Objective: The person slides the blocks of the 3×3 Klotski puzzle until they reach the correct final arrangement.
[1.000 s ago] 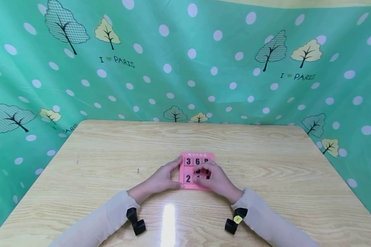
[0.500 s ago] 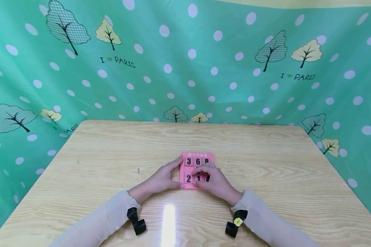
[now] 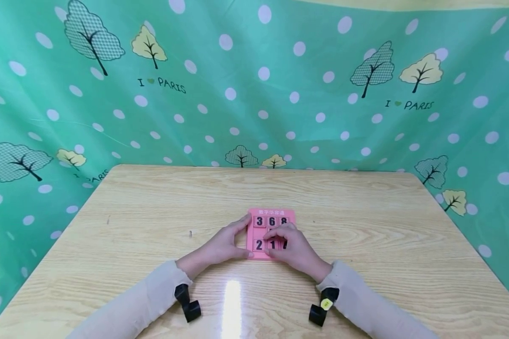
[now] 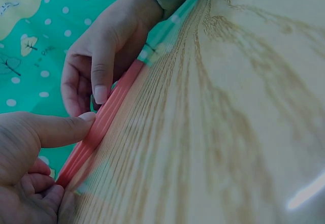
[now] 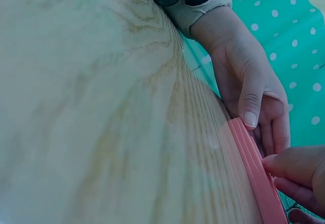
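A pink number slide puzzle [image 3: 261, 233] lies flat on the table, with black digits on its square tiles. Tiles 3, 6 and 8 stand in the far row; 2 and 1 show in the near row. My left hand [image 3: 220, 244] grips the puzzle's left side, its thumb at the near corner and its fingers along the edge. Over the right part of the puzzle, my right hand [image 3: 294, 245] has its bent fingertips and thumb at the tiles, hiding most of the middle row. Both wrist views show the puzzle's pink edge [image 4: 104, 120] low on the table.
The wooden table [image 3: 152, 202] extends all round the puzzle, with a bright light reflection [image 3: 231, 306] near the front. A green dotted curtain [image 3: 254, 108] hangs behind it. Black wrist cameras [image 3: 187, 303] sit at both sleeves.
My right fingers have shifted slightly left and toward me, covering more of the middle row. Tile 1 now shows more clearly. The left hand has stayed in place.
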Tool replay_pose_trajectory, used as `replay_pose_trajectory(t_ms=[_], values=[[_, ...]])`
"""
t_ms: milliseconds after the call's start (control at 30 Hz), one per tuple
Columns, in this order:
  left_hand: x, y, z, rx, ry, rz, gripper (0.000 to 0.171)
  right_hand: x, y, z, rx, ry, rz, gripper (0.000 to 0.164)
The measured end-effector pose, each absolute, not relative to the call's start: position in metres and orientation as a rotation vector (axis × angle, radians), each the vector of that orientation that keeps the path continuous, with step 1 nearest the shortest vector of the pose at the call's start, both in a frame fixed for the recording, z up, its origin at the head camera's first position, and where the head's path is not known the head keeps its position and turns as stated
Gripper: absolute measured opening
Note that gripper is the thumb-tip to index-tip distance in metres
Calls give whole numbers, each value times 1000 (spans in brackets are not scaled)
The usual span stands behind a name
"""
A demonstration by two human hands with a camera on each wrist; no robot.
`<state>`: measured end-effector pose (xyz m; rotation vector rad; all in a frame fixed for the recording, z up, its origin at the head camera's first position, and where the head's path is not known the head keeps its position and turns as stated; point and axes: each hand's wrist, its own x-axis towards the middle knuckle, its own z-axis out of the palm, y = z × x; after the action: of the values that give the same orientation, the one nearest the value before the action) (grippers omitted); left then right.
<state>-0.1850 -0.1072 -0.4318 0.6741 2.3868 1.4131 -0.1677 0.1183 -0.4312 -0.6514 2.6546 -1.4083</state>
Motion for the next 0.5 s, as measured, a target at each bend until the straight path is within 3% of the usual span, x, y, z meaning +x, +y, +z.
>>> replay_pose_trajectory(t_ms=[500], values=[[-184, -107, -430, 645, 2403, 1384, 96, -172, 114, -431, -693, 2712, -1340, 27]])
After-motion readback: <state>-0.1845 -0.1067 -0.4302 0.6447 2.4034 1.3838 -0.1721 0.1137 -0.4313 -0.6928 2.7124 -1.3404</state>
